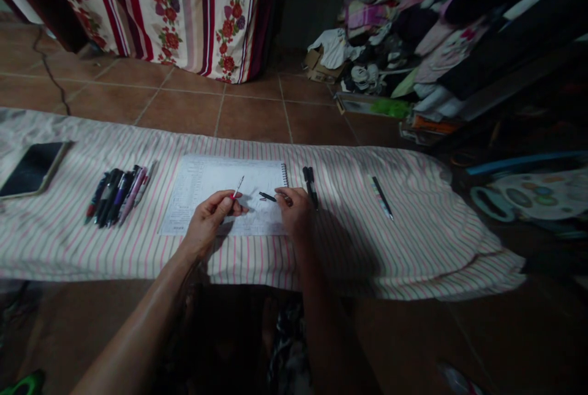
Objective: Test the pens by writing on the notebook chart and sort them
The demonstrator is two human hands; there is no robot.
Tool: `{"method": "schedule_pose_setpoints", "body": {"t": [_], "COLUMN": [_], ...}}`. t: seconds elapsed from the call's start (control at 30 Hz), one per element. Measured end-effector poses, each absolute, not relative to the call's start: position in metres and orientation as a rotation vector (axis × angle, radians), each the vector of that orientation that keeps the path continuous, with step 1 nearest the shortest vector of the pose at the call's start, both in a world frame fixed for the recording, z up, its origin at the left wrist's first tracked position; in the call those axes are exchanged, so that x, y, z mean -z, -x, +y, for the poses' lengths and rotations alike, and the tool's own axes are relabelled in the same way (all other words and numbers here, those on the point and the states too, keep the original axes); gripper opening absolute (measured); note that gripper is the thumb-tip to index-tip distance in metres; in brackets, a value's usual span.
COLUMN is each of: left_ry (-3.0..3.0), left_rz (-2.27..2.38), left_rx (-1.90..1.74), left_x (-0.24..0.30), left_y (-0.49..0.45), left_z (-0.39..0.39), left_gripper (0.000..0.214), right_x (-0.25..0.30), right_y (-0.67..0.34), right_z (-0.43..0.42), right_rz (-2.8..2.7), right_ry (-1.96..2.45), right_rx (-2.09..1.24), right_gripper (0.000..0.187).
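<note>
My left hand is closed, pinching a slim pen piece with a red lower part and a thin pale shaft pointing up, which looks like an exposed refill. My right hand is closed around a black pen part whose narrow end points left. The two pieces are apart, above an open spiral notebook with printed or written pages. A small dark reddish bit shows just below the black part; I cannot tell what it is.
Left of the notebook lies a row of several pens, with a phone beyond. To the right are two black pens and a single pen. A striped cloth covers the low surface. Clothes are heaped behind.
</note>
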State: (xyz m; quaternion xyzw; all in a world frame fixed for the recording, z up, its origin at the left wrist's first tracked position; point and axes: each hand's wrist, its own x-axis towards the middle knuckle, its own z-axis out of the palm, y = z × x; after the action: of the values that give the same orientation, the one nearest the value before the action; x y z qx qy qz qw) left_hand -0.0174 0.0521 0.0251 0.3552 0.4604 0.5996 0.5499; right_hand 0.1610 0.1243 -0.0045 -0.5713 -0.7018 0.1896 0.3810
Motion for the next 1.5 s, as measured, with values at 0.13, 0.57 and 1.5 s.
{"method": "schedule_pose_setpoints", "body": {"t": [0.13, 0.57, 1.5], "left_ry": [-0.836, -0.855, -0.928], "left_rz": [1.095, 1.091, 1.186], "left_rx": [-1.425, -1.413, -1.306], "left_x": [-0.026, -0.029, -0.036], "left_y": [0.017, 0.018, 0.008], "left_z": [0.052, 0.05, 0.046], "left_gripper": [0.023, 0.022, 0.021], "right_x": [0.007, 0.01, -0.042], "right_y": [-0.156, -0.149, -0.144], "right_z": [0.122, 0.121, 0.111], "right_rz": [-1.911, -2.003, -0.668], "right_ry": [1.476, 1.539, 0.876], "right_rx": [-0.404, -0.305, -1.655], "right_gripper": [0.019, 0.016, 0.026]}}
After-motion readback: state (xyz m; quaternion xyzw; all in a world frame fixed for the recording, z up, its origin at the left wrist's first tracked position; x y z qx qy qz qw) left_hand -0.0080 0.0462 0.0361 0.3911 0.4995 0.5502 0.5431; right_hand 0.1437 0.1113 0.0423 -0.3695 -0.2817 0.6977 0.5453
